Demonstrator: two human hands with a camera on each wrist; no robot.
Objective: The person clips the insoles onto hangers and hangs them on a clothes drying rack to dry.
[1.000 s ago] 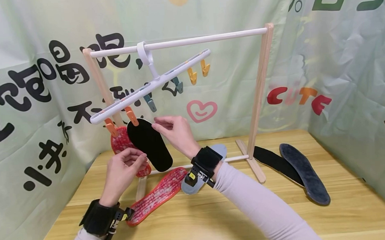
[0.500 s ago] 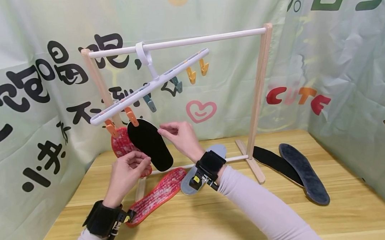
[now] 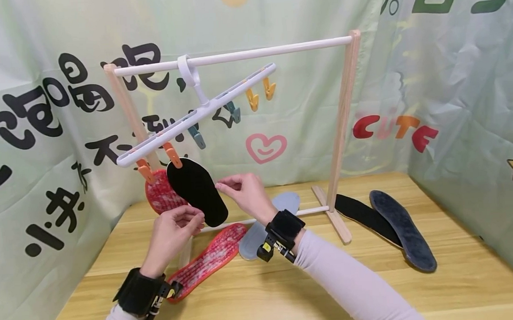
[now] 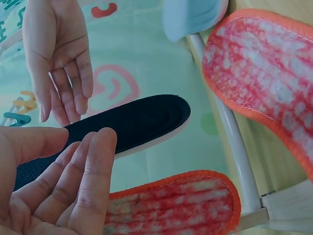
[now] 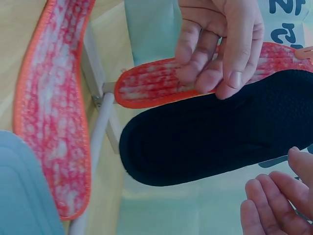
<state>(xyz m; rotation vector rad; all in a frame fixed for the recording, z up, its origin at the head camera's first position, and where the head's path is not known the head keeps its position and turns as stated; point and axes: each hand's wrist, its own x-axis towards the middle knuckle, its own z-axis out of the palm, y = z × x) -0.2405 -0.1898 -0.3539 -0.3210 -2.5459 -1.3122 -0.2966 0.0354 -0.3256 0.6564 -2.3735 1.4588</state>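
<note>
A black insole [image 3: 197, 191] hangs at a slant from an orange clip [image 3: 173, 155] on the white hanger [image 3: 207, 107]. Behind it, a red-patterned insole [image 3: 161, 193] hangs from another orange clip [image 3: 145, 171]. My left hand [image 3: 173, 230] is at the lower left edge of the black insole, fingers loosely bent, covering the red one's lower end in the head view. In the left wrist view a gap shows between its thumb and fingers. My right hand [image 3: 247, 191] has its fingertips close by the black insole's right edge, fingers relaxed.
The hanger hooks over the white rail [image 3: 269, 50] of a wooden-legged rack. Teal clips [image 3: 197, 136] and yellow clips [image 3: 252, 99] hang from it. On the table lie a red-patterned insole [image 3: 209, 262], a grey-blue insole [image 3: 251, 239], a black insole [image 3: 366, 217] and a dark grey insole [image 3: 403, 230].
My right hand has moved down and slightly right along the black insole's edge. My left hand has shifted a little right and down. The black insole still hangs from its clip.
</note>
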